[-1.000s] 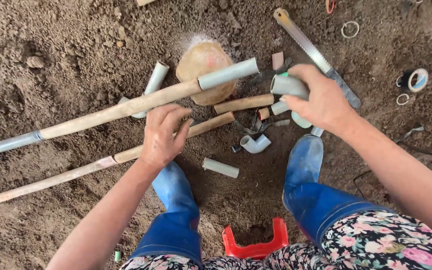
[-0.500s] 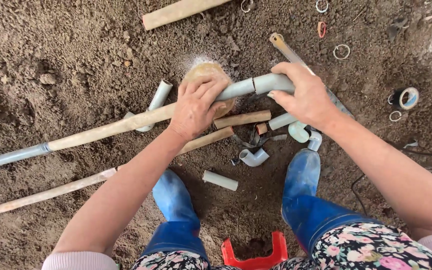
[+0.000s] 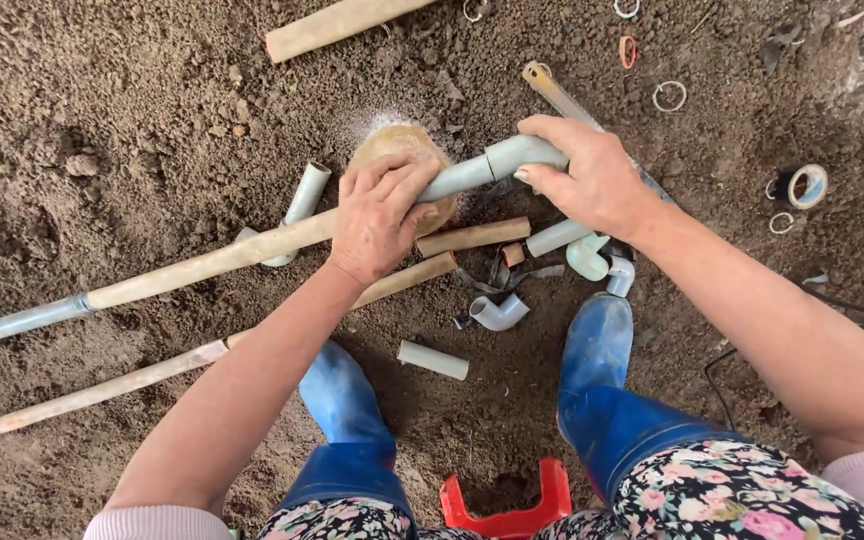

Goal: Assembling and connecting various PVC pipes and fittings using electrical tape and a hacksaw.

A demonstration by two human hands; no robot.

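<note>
ok so the left hand (image 3: 377,215) is wrapped over a long mud-caked pipe (image 3: 212,262), grip pressed together around it right where the dirty part gives way to clean grey, just in front of a round tan stone (image 3: 392,143) sitting in the dirt. The right hand (image 3: 592,180) has its grip clamped round a grey elbow fitting (image 3: 517,155) that sits on the end of that same pipe, thumb underneath and fingers over the top. The pipe runs diagonally from the fitting down to the left edge, where it turns clean grey again. A second muddy pipe (image 3: 152,375) lies below it, roughly parallel, passing under the left forearm. Between the two blue rubber boots (image 3: 597,350) there's a bunch of offcuts on the soil: a short grey pipe piece (image 3: 433,359), a small white elbow (image 3: 498,313), a tan stub (image 3: 472,236) and a couple more white fittings (image 3: 592,255) just under the right wrist. Another short grey pipe (image 3: 302,200) lies just behind the long one, left of the stone. Off to the right, a roll of tape (image 3: 804,186) and a few loose rings (image 3: 668,96) are scattered well apart from the hands. A red plastic stool (image 3: 507,510) pokes out at the bottom edge, and a thick tan pipe (image 3: 337,24) lies up top
</note>
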